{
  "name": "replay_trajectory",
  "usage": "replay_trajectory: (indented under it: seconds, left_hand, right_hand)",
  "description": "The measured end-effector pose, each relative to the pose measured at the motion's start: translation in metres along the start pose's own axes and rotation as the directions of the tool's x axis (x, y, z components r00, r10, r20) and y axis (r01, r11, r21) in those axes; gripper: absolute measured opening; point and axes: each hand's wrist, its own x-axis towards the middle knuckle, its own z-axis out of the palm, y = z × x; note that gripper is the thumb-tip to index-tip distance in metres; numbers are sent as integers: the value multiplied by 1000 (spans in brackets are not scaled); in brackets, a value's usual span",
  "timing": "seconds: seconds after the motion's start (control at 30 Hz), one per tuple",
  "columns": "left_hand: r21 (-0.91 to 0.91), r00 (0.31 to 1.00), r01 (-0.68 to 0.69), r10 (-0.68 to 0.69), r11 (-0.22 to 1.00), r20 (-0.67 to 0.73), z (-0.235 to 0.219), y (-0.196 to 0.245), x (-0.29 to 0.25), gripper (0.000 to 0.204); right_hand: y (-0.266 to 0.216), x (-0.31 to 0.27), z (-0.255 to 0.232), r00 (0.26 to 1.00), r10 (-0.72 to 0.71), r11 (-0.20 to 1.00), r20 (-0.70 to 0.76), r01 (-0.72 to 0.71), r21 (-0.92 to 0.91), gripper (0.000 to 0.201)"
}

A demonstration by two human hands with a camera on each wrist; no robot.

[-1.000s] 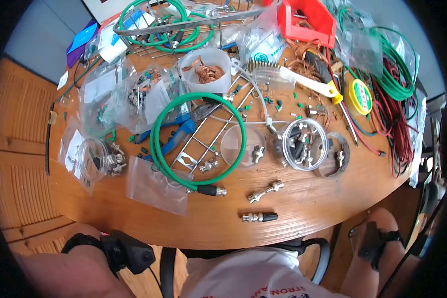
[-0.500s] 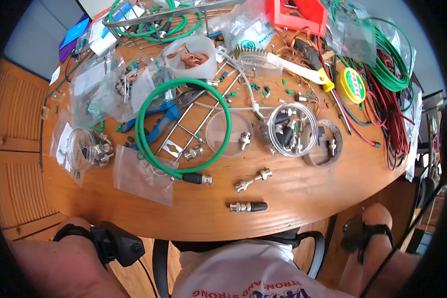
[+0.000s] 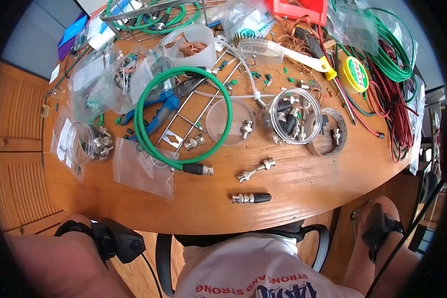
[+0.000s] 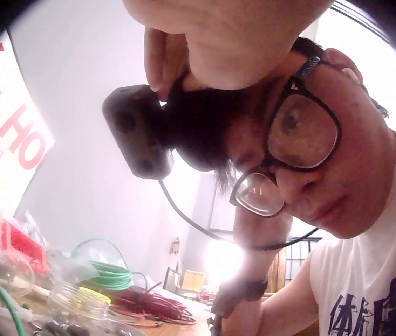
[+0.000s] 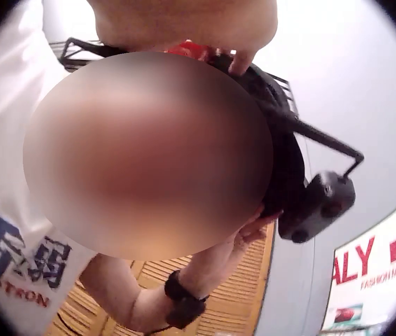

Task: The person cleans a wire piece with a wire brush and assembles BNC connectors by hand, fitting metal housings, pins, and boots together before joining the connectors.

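Both hands are raised to the person's head, outside the head view. In the left wrist view the left hand [image 4: 233,42] touches the black head camera's [image 4: 138,133] mount. The right hand [image 5: 184,24] rests on black headgear [image 5: 289,161] in the right wrist view, its grip partly hidden. On the table in the head view lie a looped green cable [image 3: 140,119], a joined pair of metal connectors [image 3: 245,175] and a black-ended connector [image 3: 261,198]. A round clear jar [image 3: 319,119] holds several connectors.
Blue-handled pliers [image 3: 165,111], a metal rack [image 3: 196,125], a white tub [image 3: 203,57] and plastic bags [image 3: 144,171] crowd the left and middle. A red bin [image 3: 310,11], yellow tin [image 3: 353,74] and dark red cable bundle [image 3: 400,129] stand at the right.
The head view has shifted, so the table and its objects sit higher and somewhat further left than a second ago. Nothing on the table has visibly moved.
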Motion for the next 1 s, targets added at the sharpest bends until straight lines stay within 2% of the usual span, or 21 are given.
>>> replay_trajectory:
  seconds: [0.17, 0.33, 0.53, 0.63, 0.73, 0.9, 1.0]
  left_hand:
    - [4, 1000, -21, 21, 1000, -15, 8, 2, -6, 16]
    - [45, 997, 68, -66, 997, -42, 19, 15, -15, 17]
    - [41, 999, 42, -43, 998, 10, 38, 1, -7, 19]
    - [-1, 999, -44, 44, 999, 11, 40, -13, -6, 20]
    - [22, 997, -70, 70, 997, 25, 38, -12, -1, 21]
    - [-73, 936, -333, 339, 940, 91, 43, -31, 17, 22]
    - [-90, 901, -415, 423, 905, 94, 44, -31, 19, 23]
  right_hand:
    - [-7, -1, -10, 1000, 23, 998, 20, -24, 56, 44]
    - [-19, -22, -35, 985, 145, 985, 96, -153, 76, 45]
    - [-12, -26, -51, 979, 195, 972, 53, -200, 127, 46]
    - [-7, -10, -49, 991, 135, 976, 24, -137, 168, 46]
    - [-8, -16, -40, 987, 160, 961, 15, -159, 225, 47]
    - [1, 20, -24, 987, -2, 938, -159, 57, 342, 48]
    - [-2, 29, -21, 980, -40, 910, -196, 116, 397, 48]
